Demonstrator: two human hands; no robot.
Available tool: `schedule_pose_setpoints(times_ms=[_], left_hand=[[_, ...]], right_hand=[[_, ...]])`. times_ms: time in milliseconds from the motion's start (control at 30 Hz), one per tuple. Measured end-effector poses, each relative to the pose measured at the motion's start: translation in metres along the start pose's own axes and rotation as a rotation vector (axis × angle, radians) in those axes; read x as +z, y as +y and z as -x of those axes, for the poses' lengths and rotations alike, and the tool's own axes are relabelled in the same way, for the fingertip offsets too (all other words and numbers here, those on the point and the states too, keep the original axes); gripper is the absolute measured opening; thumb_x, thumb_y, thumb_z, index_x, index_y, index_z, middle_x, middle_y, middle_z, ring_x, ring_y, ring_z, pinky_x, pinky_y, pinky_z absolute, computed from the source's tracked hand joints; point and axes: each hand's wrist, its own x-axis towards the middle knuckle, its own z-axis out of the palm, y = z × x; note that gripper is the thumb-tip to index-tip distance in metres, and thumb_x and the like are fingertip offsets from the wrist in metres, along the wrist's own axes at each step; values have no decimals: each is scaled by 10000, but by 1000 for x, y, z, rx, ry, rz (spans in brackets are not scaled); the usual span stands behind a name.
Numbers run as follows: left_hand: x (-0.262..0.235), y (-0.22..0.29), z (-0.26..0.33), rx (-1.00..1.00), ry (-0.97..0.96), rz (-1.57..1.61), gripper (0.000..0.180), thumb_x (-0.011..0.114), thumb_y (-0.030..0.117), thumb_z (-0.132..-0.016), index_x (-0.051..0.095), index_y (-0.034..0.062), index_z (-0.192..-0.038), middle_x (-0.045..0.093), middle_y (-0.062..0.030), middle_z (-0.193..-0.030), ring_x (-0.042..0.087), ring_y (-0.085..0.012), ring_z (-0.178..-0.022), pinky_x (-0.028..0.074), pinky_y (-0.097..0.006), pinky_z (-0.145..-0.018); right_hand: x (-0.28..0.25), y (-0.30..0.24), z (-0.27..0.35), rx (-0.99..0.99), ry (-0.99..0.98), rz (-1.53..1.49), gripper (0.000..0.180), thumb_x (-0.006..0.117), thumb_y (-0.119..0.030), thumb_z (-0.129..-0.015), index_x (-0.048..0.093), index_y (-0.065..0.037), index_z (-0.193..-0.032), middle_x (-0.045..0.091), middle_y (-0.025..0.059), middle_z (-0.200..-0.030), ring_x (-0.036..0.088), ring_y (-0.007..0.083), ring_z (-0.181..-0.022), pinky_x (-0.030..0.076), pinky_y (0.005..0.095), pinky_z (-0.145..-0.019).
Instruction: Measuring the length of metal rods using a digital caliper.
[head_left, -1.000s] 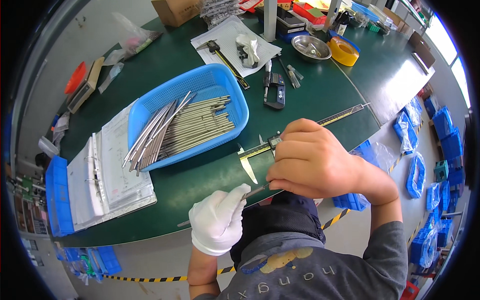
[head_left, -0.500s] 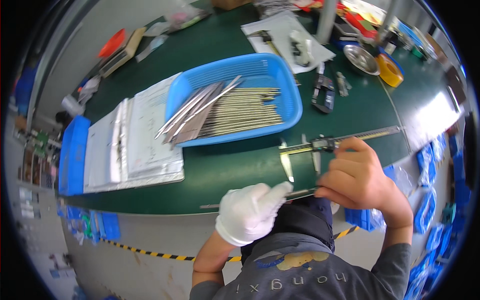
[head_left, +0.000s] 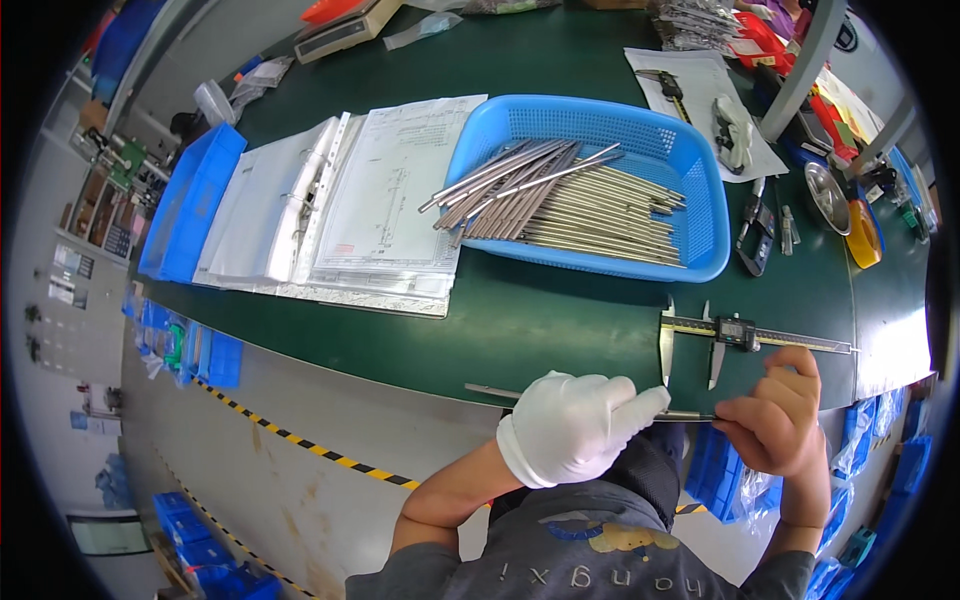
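Note:
A thin metal rod (head_left: 686,416) lies level along the table's near edge, between my two hands. My left hand (head_left: 578,428), in a white glove, is closed around its middle; the rod's left end sticks out past the glove. At the right end, my bare right hand (head_left: 778,415) pinches the rod between thumb and fingers. Just beyond my right hand lies a digital caliper (head_left: 738,333) on the table, its jaws apart with nothing between them. Behind that, a blue mesh basket (head_left: 715,225) holds many slim metal rods (head_left: 600,215), some grey and crossed over brassy ones.
An open ring binder (head_left: 390,215) with a drawing and a blue tray (head_left: 190,205) are at the left. Right of the basket lie a micrometer (head_left: 757,235), a metal bowl (head_left: 826,198) and a yellow tape roll (head_left: 862,235). A post (head_left: 805,70) rises at the back right.
The whole view has shifted, so the table's things appear farther right. My right hand now sits just off the caliper's beam, which it overlapped before. Both hands keep hold of the rod.

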Motion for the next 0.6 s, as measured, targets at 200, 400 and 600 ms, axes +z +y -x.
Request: schedule_pose_setpoints(times_ms=[200,400,600], left_hand=[[-4,-5,4,13,-18,-9,367,698,121,-657,663,144,-1021,440,25,-561,467,-148,-417,351,-293,-366],[-4,-14,9,-18,-19,15,415,690,95,-643,656,144,-1055,442,22,-564,466,-155,-426,349,-303,-369],[-13,-24,5,-21,6,-65,422,657,112,-618,645,136,-1039,392,16,-588,468,-155,-460,361,-316,-390]], right_hand=[[3,1,-2,-10,-137,54,226,714,-298,-720,604,-102,-694,419,-10,-536,424,178,-467,417,346,-662],[12,-2,-8,129,-15,-11,276,687,-332,-755,576,-96,-665,437,-2,-541,440,195,-469,430,377,-699],[12,11,-20,65,-94,-93,215,732,-214,-700,594,-94,-812,486,17,-619,505,208,-551,442,396,-755]])
